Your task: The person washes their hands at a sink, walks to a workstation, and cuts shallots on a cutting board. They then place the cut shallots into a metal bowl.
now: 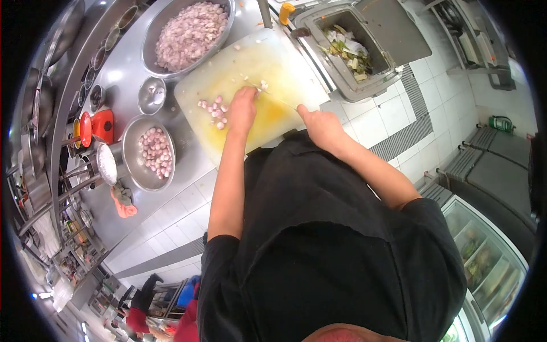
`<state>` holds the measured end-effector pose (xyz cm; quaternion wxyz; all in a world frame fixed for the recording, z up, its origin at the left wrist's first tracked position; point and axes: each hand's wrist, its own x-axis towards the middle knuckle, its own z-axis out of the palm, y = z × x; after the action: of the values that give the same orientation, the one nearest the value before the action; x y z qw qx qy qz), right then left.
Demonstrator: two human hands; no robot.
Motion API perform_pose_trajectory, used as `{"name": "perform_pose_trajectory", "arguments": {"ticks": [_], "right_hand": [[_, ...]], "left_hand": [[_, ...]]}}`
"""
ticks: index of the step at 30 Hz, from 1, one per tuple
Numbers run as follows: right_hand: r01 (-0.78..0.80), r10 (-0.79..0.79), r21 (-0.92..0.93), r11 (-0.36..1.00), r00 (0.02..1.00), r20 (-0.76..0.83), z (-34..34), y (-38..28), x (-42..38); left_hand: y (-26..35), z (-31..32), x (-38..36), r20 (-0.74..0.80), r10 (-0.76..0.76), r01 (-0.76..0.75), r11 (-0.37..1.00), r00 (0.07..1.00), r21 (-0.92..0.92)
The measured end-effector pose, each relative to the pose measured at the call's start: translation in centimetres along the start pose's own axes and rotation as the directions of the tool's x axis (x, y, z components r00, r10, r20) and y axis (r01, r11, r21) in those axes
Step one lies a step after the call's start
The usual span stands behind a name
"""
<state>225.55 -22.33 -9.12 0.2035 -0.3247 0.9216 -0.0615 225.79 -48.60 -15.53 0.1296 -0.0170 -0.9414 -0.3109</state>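
Observation:
My right hand [321, 126] is closed round the handle of a knife [279, 102], whose thin blade points up and left over the yellow-stained cutting board [196, 85]. Beside the blade tip, my left hand [245, 102] has its fingers bent down on the board; what lies under them is too small to make out. Small white cut pieces [262, 85] lie just past its fingertips. Several whole peeled shallots [215, 111] sit on the board to the left of my left hand.
A large bowl of chopped shallots [191, 35], a bowl of whole shallots [155, 153], a small metal bowl [152, 95], a red scale [102, 126] and a cloth [123, 200] are on the steel counter. A waste bin [347, 51] stands right of the board. People stand at lower left.

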Motion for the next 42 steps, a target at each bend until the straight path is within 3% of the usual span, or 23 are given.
{"name": "perform_pose_trajectory", "arguments": {"ticks": [5, 18, 21, 23, 25, 29, 33, 36, 42], "right_hand": [[0.046, -0.047, -0.005, 0.999, 0.995, -0.093, 0.3, 0.6, 0.8], [0.025, -0.025, 0.026, 0.999, 0.999, -0.032, 0.1, -0.2, 0.8], [0.02, -0.02, 0.022, 1.0, 1.0, -0.023, 1.1, -0.6, 0.7], [0.019, -0.019, -0.009, 1.0, 0.998, -0.063, 0.9, -0.4, 0.7], [0.019, -0.018, -0.024, 1.0, 1.0, 0.02, 0.1, -0.5, 1.3], [0.03, -0.03, 0.002, 1.0, 0.999, -0.026, 0.4, -0.8, 0.6], [0.027, -0.027, 0.01, 1.0, 0.999, 0.036, 0.0, -0.6, 1.3], [0.033, -0.03, 0.085, 0.996, 0.999, -0.042, 1.3, -0.2, 1.0], [0.009, -0.014, 0.077, 0.997, 0.997, 0.072, 0.1, -0.8, 0.7]], "left_hand": [[-0.1, 0.3, 0.2, 0.015, -0.007, 0.006, 0.999, 1.0, 0.049], [-0.4, 0.6, 0.3, -0.037, -0.01, 0.011, 1.0, 0.999, 0.009], [-0.7, 0.5, -1.0, 0.023, -0.045, 0.044, 0.998, 0.999, 0.039], [-0.4, 0.7, -0.3, -0.057, -0.005, 0.006, 1.0, 0.998, 0.013], [-0.3, 0.7, 0.2, -0.062, 0.0, 0.001, 1.0, 0.998, 0.017], [-0.4, 0.8, -0.5, -0.067, -0.008, 0.01, 0.999, 0.998, 0.041], [-0.8, 0.9, -0.4, -0.03, -0.04, 0.041, 0.998, 0.999, 0.047], [-0.5, 0.9, -0.5, -0.082, 0.019, -0.015, 0.999, 0.996, 0.049], [-0.7, 1.0, -0.9, -0.08, 0.019, -0.015, 0.999, 0.997, 0.048]]}}
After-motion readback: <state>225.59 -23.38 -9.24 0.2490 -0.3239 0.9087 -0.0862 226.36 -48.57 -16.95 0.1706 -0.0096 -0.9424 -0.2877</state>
